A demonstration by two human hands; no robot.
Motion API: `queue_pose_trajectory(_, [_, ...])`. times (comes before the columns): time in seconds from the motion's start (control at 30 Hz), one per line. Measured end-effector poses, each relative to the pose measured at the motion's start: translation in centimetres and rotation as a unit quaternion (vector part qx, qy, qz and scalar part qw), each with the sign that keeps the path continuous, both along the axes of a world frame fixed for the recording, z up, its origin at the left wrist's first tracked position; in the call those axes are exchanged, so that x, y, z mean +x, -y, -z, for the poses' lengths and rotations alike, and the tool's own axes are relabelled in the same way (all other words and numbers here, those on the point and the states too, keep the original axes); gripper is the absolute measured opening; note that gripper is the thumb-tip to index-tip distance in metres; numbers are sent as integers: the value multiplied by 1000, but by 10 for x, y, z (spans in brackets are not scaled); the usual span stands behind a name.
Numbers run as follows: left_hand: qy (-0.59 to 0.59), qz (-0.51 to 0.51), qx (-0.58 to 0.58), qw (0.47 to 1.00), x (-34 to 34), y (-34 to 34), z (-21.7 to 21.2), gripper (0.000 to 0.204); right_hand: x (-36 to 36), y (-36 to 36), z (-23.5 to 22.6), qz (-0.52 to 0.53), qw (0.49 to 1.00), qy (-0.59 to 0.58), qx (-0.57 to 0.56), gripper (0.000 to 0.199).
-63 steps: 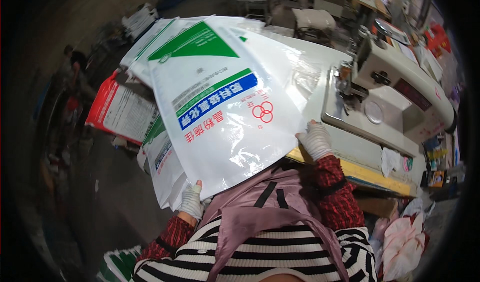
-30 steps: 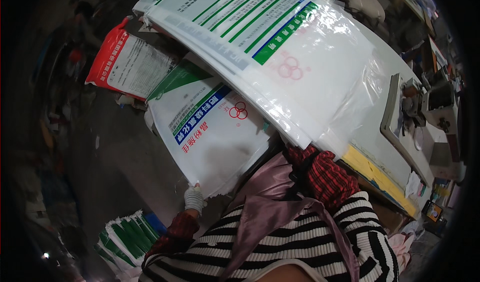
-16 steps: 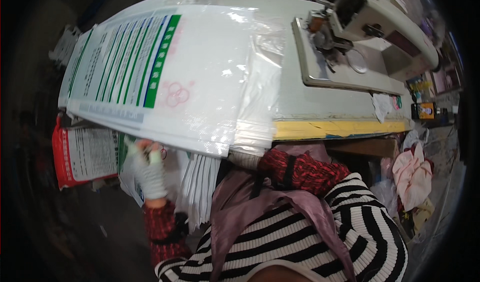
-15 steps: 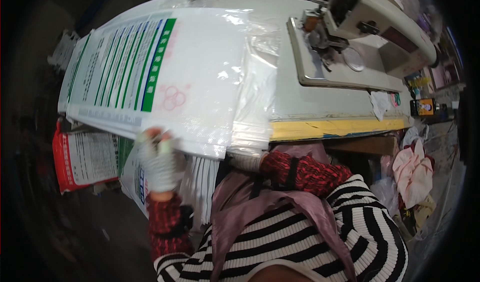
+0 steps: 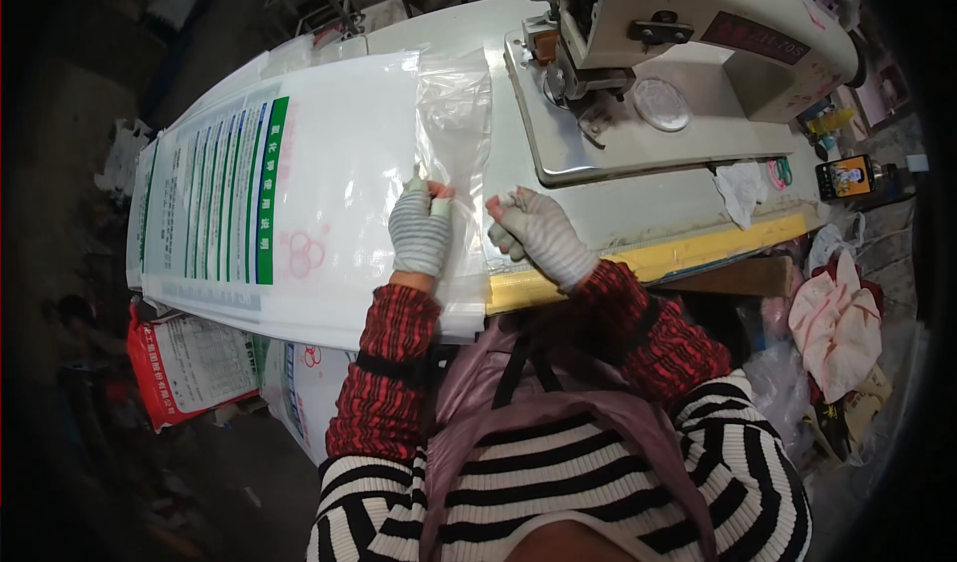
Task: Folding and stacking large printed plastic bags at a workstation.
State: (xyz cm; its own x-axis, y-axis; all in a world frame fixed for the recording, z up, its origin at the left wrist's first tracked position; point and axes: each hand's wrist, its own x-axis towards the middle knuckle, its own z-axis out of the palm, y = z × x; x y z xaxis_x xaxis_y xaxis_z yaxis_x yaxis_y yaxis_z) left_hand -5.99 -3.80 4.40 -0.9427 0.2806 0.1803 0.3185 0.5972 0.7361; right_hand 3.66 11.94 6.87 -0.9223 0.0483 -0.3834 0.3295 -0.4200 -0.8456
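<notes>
A stack of flat white woven sacks (image 5: 349, 123), with green stripes and print, lies across the left of the table. Clear plastic liner (image 5: 454, 93) sticks out of their right-hand end. My left hand (image 5: 421, 231), in a grey-white fingerless glove, lies where sack and liner meet. Its fingers are curled in, and whether they pinch the film does not show. Just past the liner's right edge is my right hand (image 5: 546, 235), gloved alike. Its fingers are bent together, thumb side toward the liner, and what they hold, if anything, is hidden.
A white industrial sewing machine (image 5: 678, 53) stands at the table's right. Yellow strip (image 5: 658, 258) runs along the near edge. Right of it lie a white cloth scrap (image 5: 740, 193), green-handled snips (image 5: 780, 172) and a phone (image 5: 845, 177). A red-and-white bag (image 5: 194, 368) sits below left.
My left hand has moved up and right from the sacks' near edge to the liner. My right hand has risen from below the table edge. The sacks appear lower and further left.
</notes>
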Motion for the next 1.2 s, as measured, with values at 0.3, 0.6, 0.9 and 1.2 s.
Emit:
queue_pose_trajectory(0.3, [20,-9,81,996,1,10,5,18,-66,14,23,-12,960,-112,258,42])
queue_pose_trajectory(0.6, [247,-329,482,774,-14,57,-52,25,-39,7,16,-8,868,-75,490,34])
queue_pose_trajectory(0.9, [64,-138,240,959,47,98,-96,14,21,35,-9,113,959,-155,209,26])
queue_pose_trajectory(1.2, [29,-18,199,979,89,55,-72,18,20,80,-36,-17,948,-208,238,31])
